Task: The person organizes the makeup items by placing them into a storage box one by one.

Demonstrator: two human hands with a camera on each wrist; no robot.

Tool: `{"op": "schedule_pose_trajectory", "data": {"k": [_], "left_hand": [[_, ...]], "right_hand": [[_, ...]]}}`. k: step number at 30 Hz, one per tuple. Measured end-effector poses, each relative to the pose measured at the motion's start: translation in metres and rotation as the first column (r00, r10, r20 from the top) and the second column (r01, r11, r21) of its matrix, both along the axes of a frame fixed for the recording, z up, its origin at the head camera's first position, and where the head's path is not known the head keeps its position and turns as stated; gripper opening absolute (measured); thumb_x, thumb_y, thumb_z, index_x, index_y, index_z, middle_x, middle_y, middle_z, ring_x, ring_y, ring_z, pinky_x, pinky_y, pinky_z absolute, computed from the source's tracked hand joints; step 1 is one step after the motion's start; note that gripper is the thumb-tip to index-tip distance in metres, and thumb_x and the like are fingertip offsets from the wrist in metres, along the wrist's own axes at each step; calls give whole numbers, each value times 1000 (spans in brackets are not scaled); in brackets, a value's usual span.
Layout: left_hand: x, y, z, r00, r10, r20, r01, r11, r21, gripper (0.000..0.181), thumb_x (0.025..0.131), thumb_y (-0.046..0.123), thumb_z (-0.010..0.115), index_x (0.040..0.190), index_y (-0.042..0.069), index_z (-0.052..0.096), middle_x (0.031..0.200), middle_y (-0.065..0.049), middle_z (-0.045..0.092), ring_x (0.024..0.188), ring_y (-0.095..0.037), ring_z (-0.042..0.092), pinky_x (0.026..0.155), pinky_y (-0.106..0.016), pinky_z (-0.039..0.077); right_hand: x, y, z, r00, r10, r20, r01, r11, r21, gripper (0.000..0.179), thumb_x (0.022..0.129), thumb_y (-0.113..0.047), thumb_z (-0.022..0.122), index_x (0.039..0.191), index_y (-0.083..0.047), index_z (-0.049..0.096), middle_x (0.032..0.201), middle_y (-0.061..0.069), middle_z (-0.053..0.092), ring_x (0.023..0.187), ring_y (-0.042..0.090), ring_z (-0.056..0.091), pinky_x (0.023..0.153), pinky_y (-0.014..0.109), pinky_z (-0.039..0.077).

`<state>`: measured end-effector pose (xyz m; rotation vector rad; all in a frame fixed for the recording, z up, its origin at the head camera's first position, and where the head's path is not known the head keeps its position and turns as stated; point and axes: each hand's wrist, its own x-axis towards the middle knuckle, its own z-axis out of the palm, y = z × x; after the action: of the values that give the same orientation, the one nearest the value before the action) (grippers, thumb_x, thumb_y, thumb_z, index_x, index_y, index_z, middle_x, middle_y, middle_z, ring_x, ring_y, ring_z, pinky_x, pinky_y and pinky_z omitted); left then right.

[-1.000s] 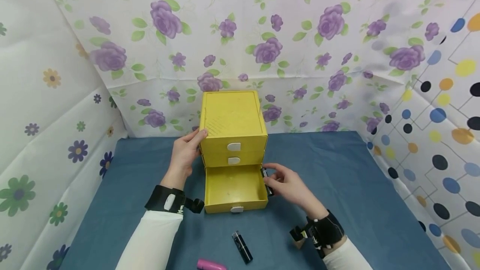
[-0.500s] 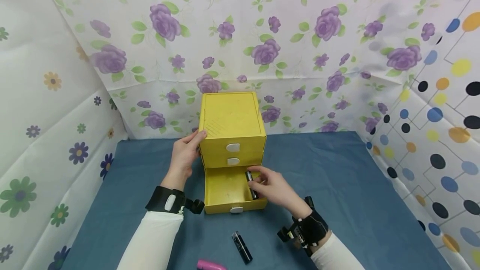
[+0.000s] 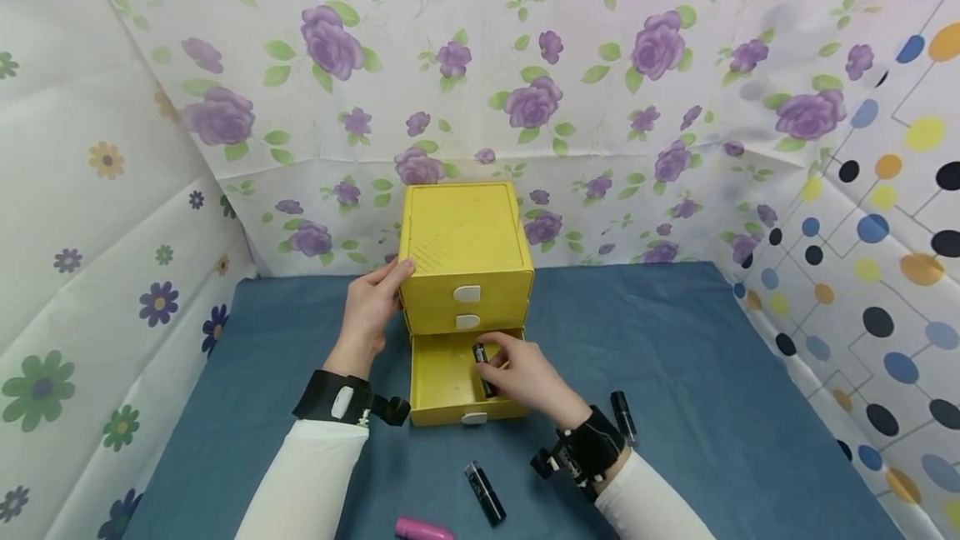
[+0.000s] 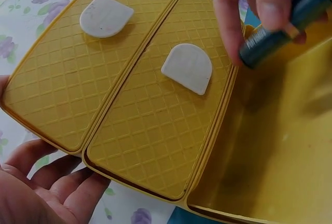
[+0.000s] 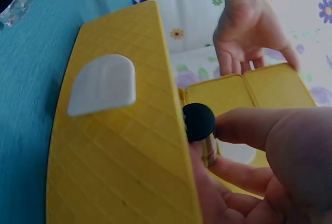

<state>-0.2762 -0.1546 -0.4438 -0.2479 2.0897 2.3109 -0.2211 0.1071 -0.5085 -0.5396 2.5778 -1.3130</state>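
Observation:
A yellow drawer cabinet (image 3: 465, 227) stands at the back of the table, its bottom drawer (image 3: 442, 382) pulled out. My left hand (image 3: 366, 311) holds the cabinet's left side, thumb at the top front corner and fingers along the side wall. Inside the bottom drawer's space, my right hand (image 3: 528, 373) pinches a dark lipstick tube (image 3: 481, 354) between thumb and fingers. That lipstick tube (image 4: 270, 40) shows a gold band in the left wrist view. From the right wrist, its round black end (image 5: 198, 122) appears just behind the drawer front (image 5: 119, 151).
A black tube (image 3: 486, 494) with a clear end lies in front of the drawer on the blue cloth (image 3: 645, 315). Another dark tube (image 3: 623, 417) lies beside my right wrist. A pink tube (image 3: 423, 530) is cut off by the lower edge. Patterned cloth walls surround the table.
My right hand has carried the lipstick tube leftward from the drawer's right edge to over its inside. This uncovers the tube by my right wrist. The left hand stays put.

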Motion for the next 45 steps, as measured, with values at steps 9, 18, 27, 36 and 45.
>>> {"op": "schedule_pose_trajectory", "data": {"k": [9, 18, 27, 36, 45], "left_hand": [[-1, 0, -1, 1000, 13, 4, -13, 1000, -8, 70, 100, 47, 76, 155, 9, 57, 166, -3, 47, 147, -27, 52, 115, -46, 48], [0, -1, 0, 1000, 4, 1, -4, 1000, -6, 67, 100, 46, 76, 153, 9, 59, 165, -2, 48, 146, -26, 53, 113, -45, 50], [-1, -1, -1, 1000, -18, -7, 18, 1000, 1, 68, 101, 46, 75, 154, 8, 58, 166, -3, 46, 147, -28, 51, 115, -46, 48], [1, -1, 0, 1000, -10, 0, 10, 1000, 15, 66, 100, 46, 76, 153, 10, 60, 164, -3, 49, 141, -26, 58, 111, -44, 51], [1, -2, -1, 1000, -22, -8, 22, 1000, 13, 65, 102, 46, 74, 154, 9, 59, 165, -2, 47, 143, -26, 56, 112, -44, 51]], "right_hand": [[-5, -23, -7, 1000, -20, 13, 19, 999, 45, 46, 105, -24, 71, 147, -6, 63, 86, -6, 73, 65, 12, 66, 58, 30, 51], [-7, -43, -11, 995, -48, 90, 45, 998, 35, 45, 104, -26, 72, 144, -7, 64, 76, -4, 71, 60, 15, 66, 54, 30, 50], [-7, -59, -19, 994, -46, 95, 39, 996, 76, 43, 101, -29, 76, 138, -8, 69, 69, -2, 65, 57, 13, 58, 51, 28, 42], [-8, -74, -24, 997, 6, 71, -14, 992, 123, 44, 99, -29, 78, 137, -8, 70, 95, -2, 67, 77, 14, 60, 66, 30, 49], [-9, -79, -27, 992, 27, 122, -44, 989, 138, 46, 96, -30, 82, 135, -7, 71, 103, -2, 69, 79, 15, 61, 65, 30, 48]]}}
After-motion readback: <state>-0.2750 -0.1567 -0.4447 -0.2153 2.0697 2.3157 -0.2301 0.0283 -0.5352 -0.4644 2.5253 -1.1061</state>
